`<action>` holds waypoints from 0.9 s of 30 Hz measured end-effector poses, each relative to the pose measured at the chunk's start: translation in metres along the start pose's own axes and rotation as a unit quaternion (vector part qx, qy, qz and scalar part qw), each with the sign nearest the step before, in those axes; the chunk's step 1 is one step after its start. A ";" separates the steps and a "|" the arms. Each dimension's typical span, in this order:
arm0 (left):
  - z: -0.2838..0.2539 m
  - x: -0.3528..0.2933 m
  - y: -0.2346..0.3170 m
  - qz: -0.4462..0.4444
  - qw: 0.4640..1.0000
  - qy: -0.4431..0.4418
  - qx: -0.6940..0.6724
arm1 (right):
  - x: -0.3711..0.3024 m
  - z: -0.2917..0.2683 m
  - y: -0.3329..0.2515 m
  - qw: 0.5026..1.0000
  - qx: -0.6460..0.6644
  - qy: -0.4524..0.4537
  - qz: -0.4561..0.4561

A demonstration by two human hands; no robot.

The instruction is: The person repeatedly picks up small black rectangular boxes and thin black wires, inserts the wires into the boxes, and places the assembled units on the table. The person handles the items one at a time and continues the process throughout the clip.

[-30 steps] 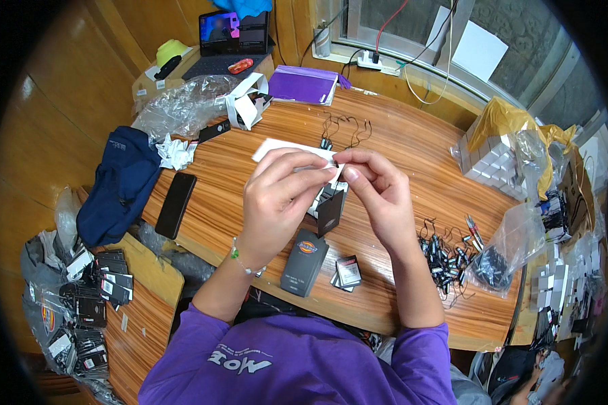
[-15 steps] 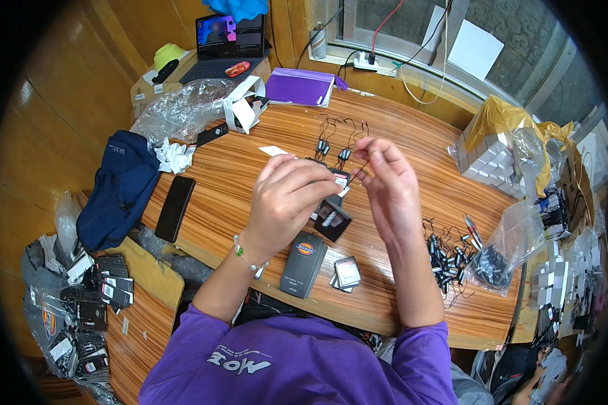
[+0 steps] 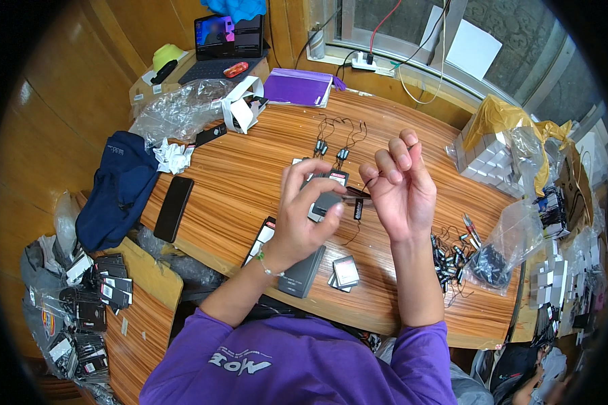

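Observation:
My right hand pinches a thin black cord between its fingertips. From this cord a dark hang tag hangs nearly edge-on, with a small black seal and a loose string end below it. My left hand is just left of the tag, thumb and fingers curved apart. Beneath and beyond its fingers lie dark grey tags, partly hidden. Close to my left wrist are a dark grey tag stack, partly covered by the hand, and black-and-white tags. Small white square cards lie nearby.
Corded black seals lie beyond my hands; a larger pile is at the right beside a clear bag. White boxes stand far right. A phone, navy cloth, purple notebook and laptop are further left.
My left hand has come off the cord, its fingers spreading. The right hand has shifted slightly right with the cord, and the hanging tag has turned from face-on to nearly edge-on.

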State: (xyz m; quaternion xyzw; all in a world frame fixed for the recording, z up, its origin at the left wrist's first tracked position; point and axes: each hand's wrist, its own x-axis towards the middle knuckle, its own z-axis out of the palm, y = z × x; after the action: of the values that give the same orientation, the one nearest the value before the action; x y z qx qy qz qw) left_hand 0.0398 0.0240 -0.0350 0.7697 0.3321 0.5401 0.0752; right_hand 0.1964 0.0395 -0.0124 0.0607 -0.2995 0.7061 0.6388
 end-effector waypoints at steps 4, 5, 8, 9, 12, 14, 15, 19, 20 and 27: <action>0.006 -0.020 -0.004 0.081 0.995 -0.025 -0.045 | -0.001 0.008 0.002 0.999 0.003 0.035 -0.019; 0.010 -0.023 -0.003 0.051 0.998 -0.034 -0.034 | -0.002 0.009 0.003 0.999 0.006 0.039 -0.020; 0.020 -0.017 0.000 -0.029 0.996 0.001 -0.090 | -0.004 0.009 0.002 0.999 0.012 0.027 -0.014; 0.020 -0.018 -0.001 -0.069 0.990 -0.007 -0.121 | -0.004 0.009 0.002 1.000 0.015 0.019 -0.011; 0.022 -0.024 -0.006 -0.187 0.951 -0.039 -0.242 | -0.004 0.014 0.001 0.999 -0.003 0.052 -0.014; 0.018 -0.020 -0.004 -0.180 0.949 -0.013 -0.257 | -0.004 0.008 -0.002 0.991 -0.126 0.032 -0.026; 0.014 -0.016 -0.005 -0.153 0.957 -0.002 -0.246 | -0.003 0.006 -0.004 0.982 -0.187 0.021 -0.032; -0.002 -0.004 -0.007 -0.074 0.975 0.014 -0.209 | -0.007 0.016 -0.008 0.903 -0.425 0.063 0.005; -0.006 0.000 -0.007 -0.052 0.979 0.014 -0.197 | -0.006 0.017 -0.007 0.903 -0.426 0.060 0.012; -0.013 0.003 -0.003 -0.108 0.950 0.040 -0.289 | -0.008 0.022 0.002 0.875 -0.478 0.028 0.066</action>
State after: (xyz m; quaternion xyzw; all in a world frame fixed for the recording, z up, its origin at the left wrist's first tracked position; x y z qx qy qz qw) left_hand 0.0271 0.0250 -0.0291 0.6520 0.2461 0.6320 0.3390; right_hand 0.1894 0.0217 0.0005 -0.2916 -0.5863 0.5186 0.5499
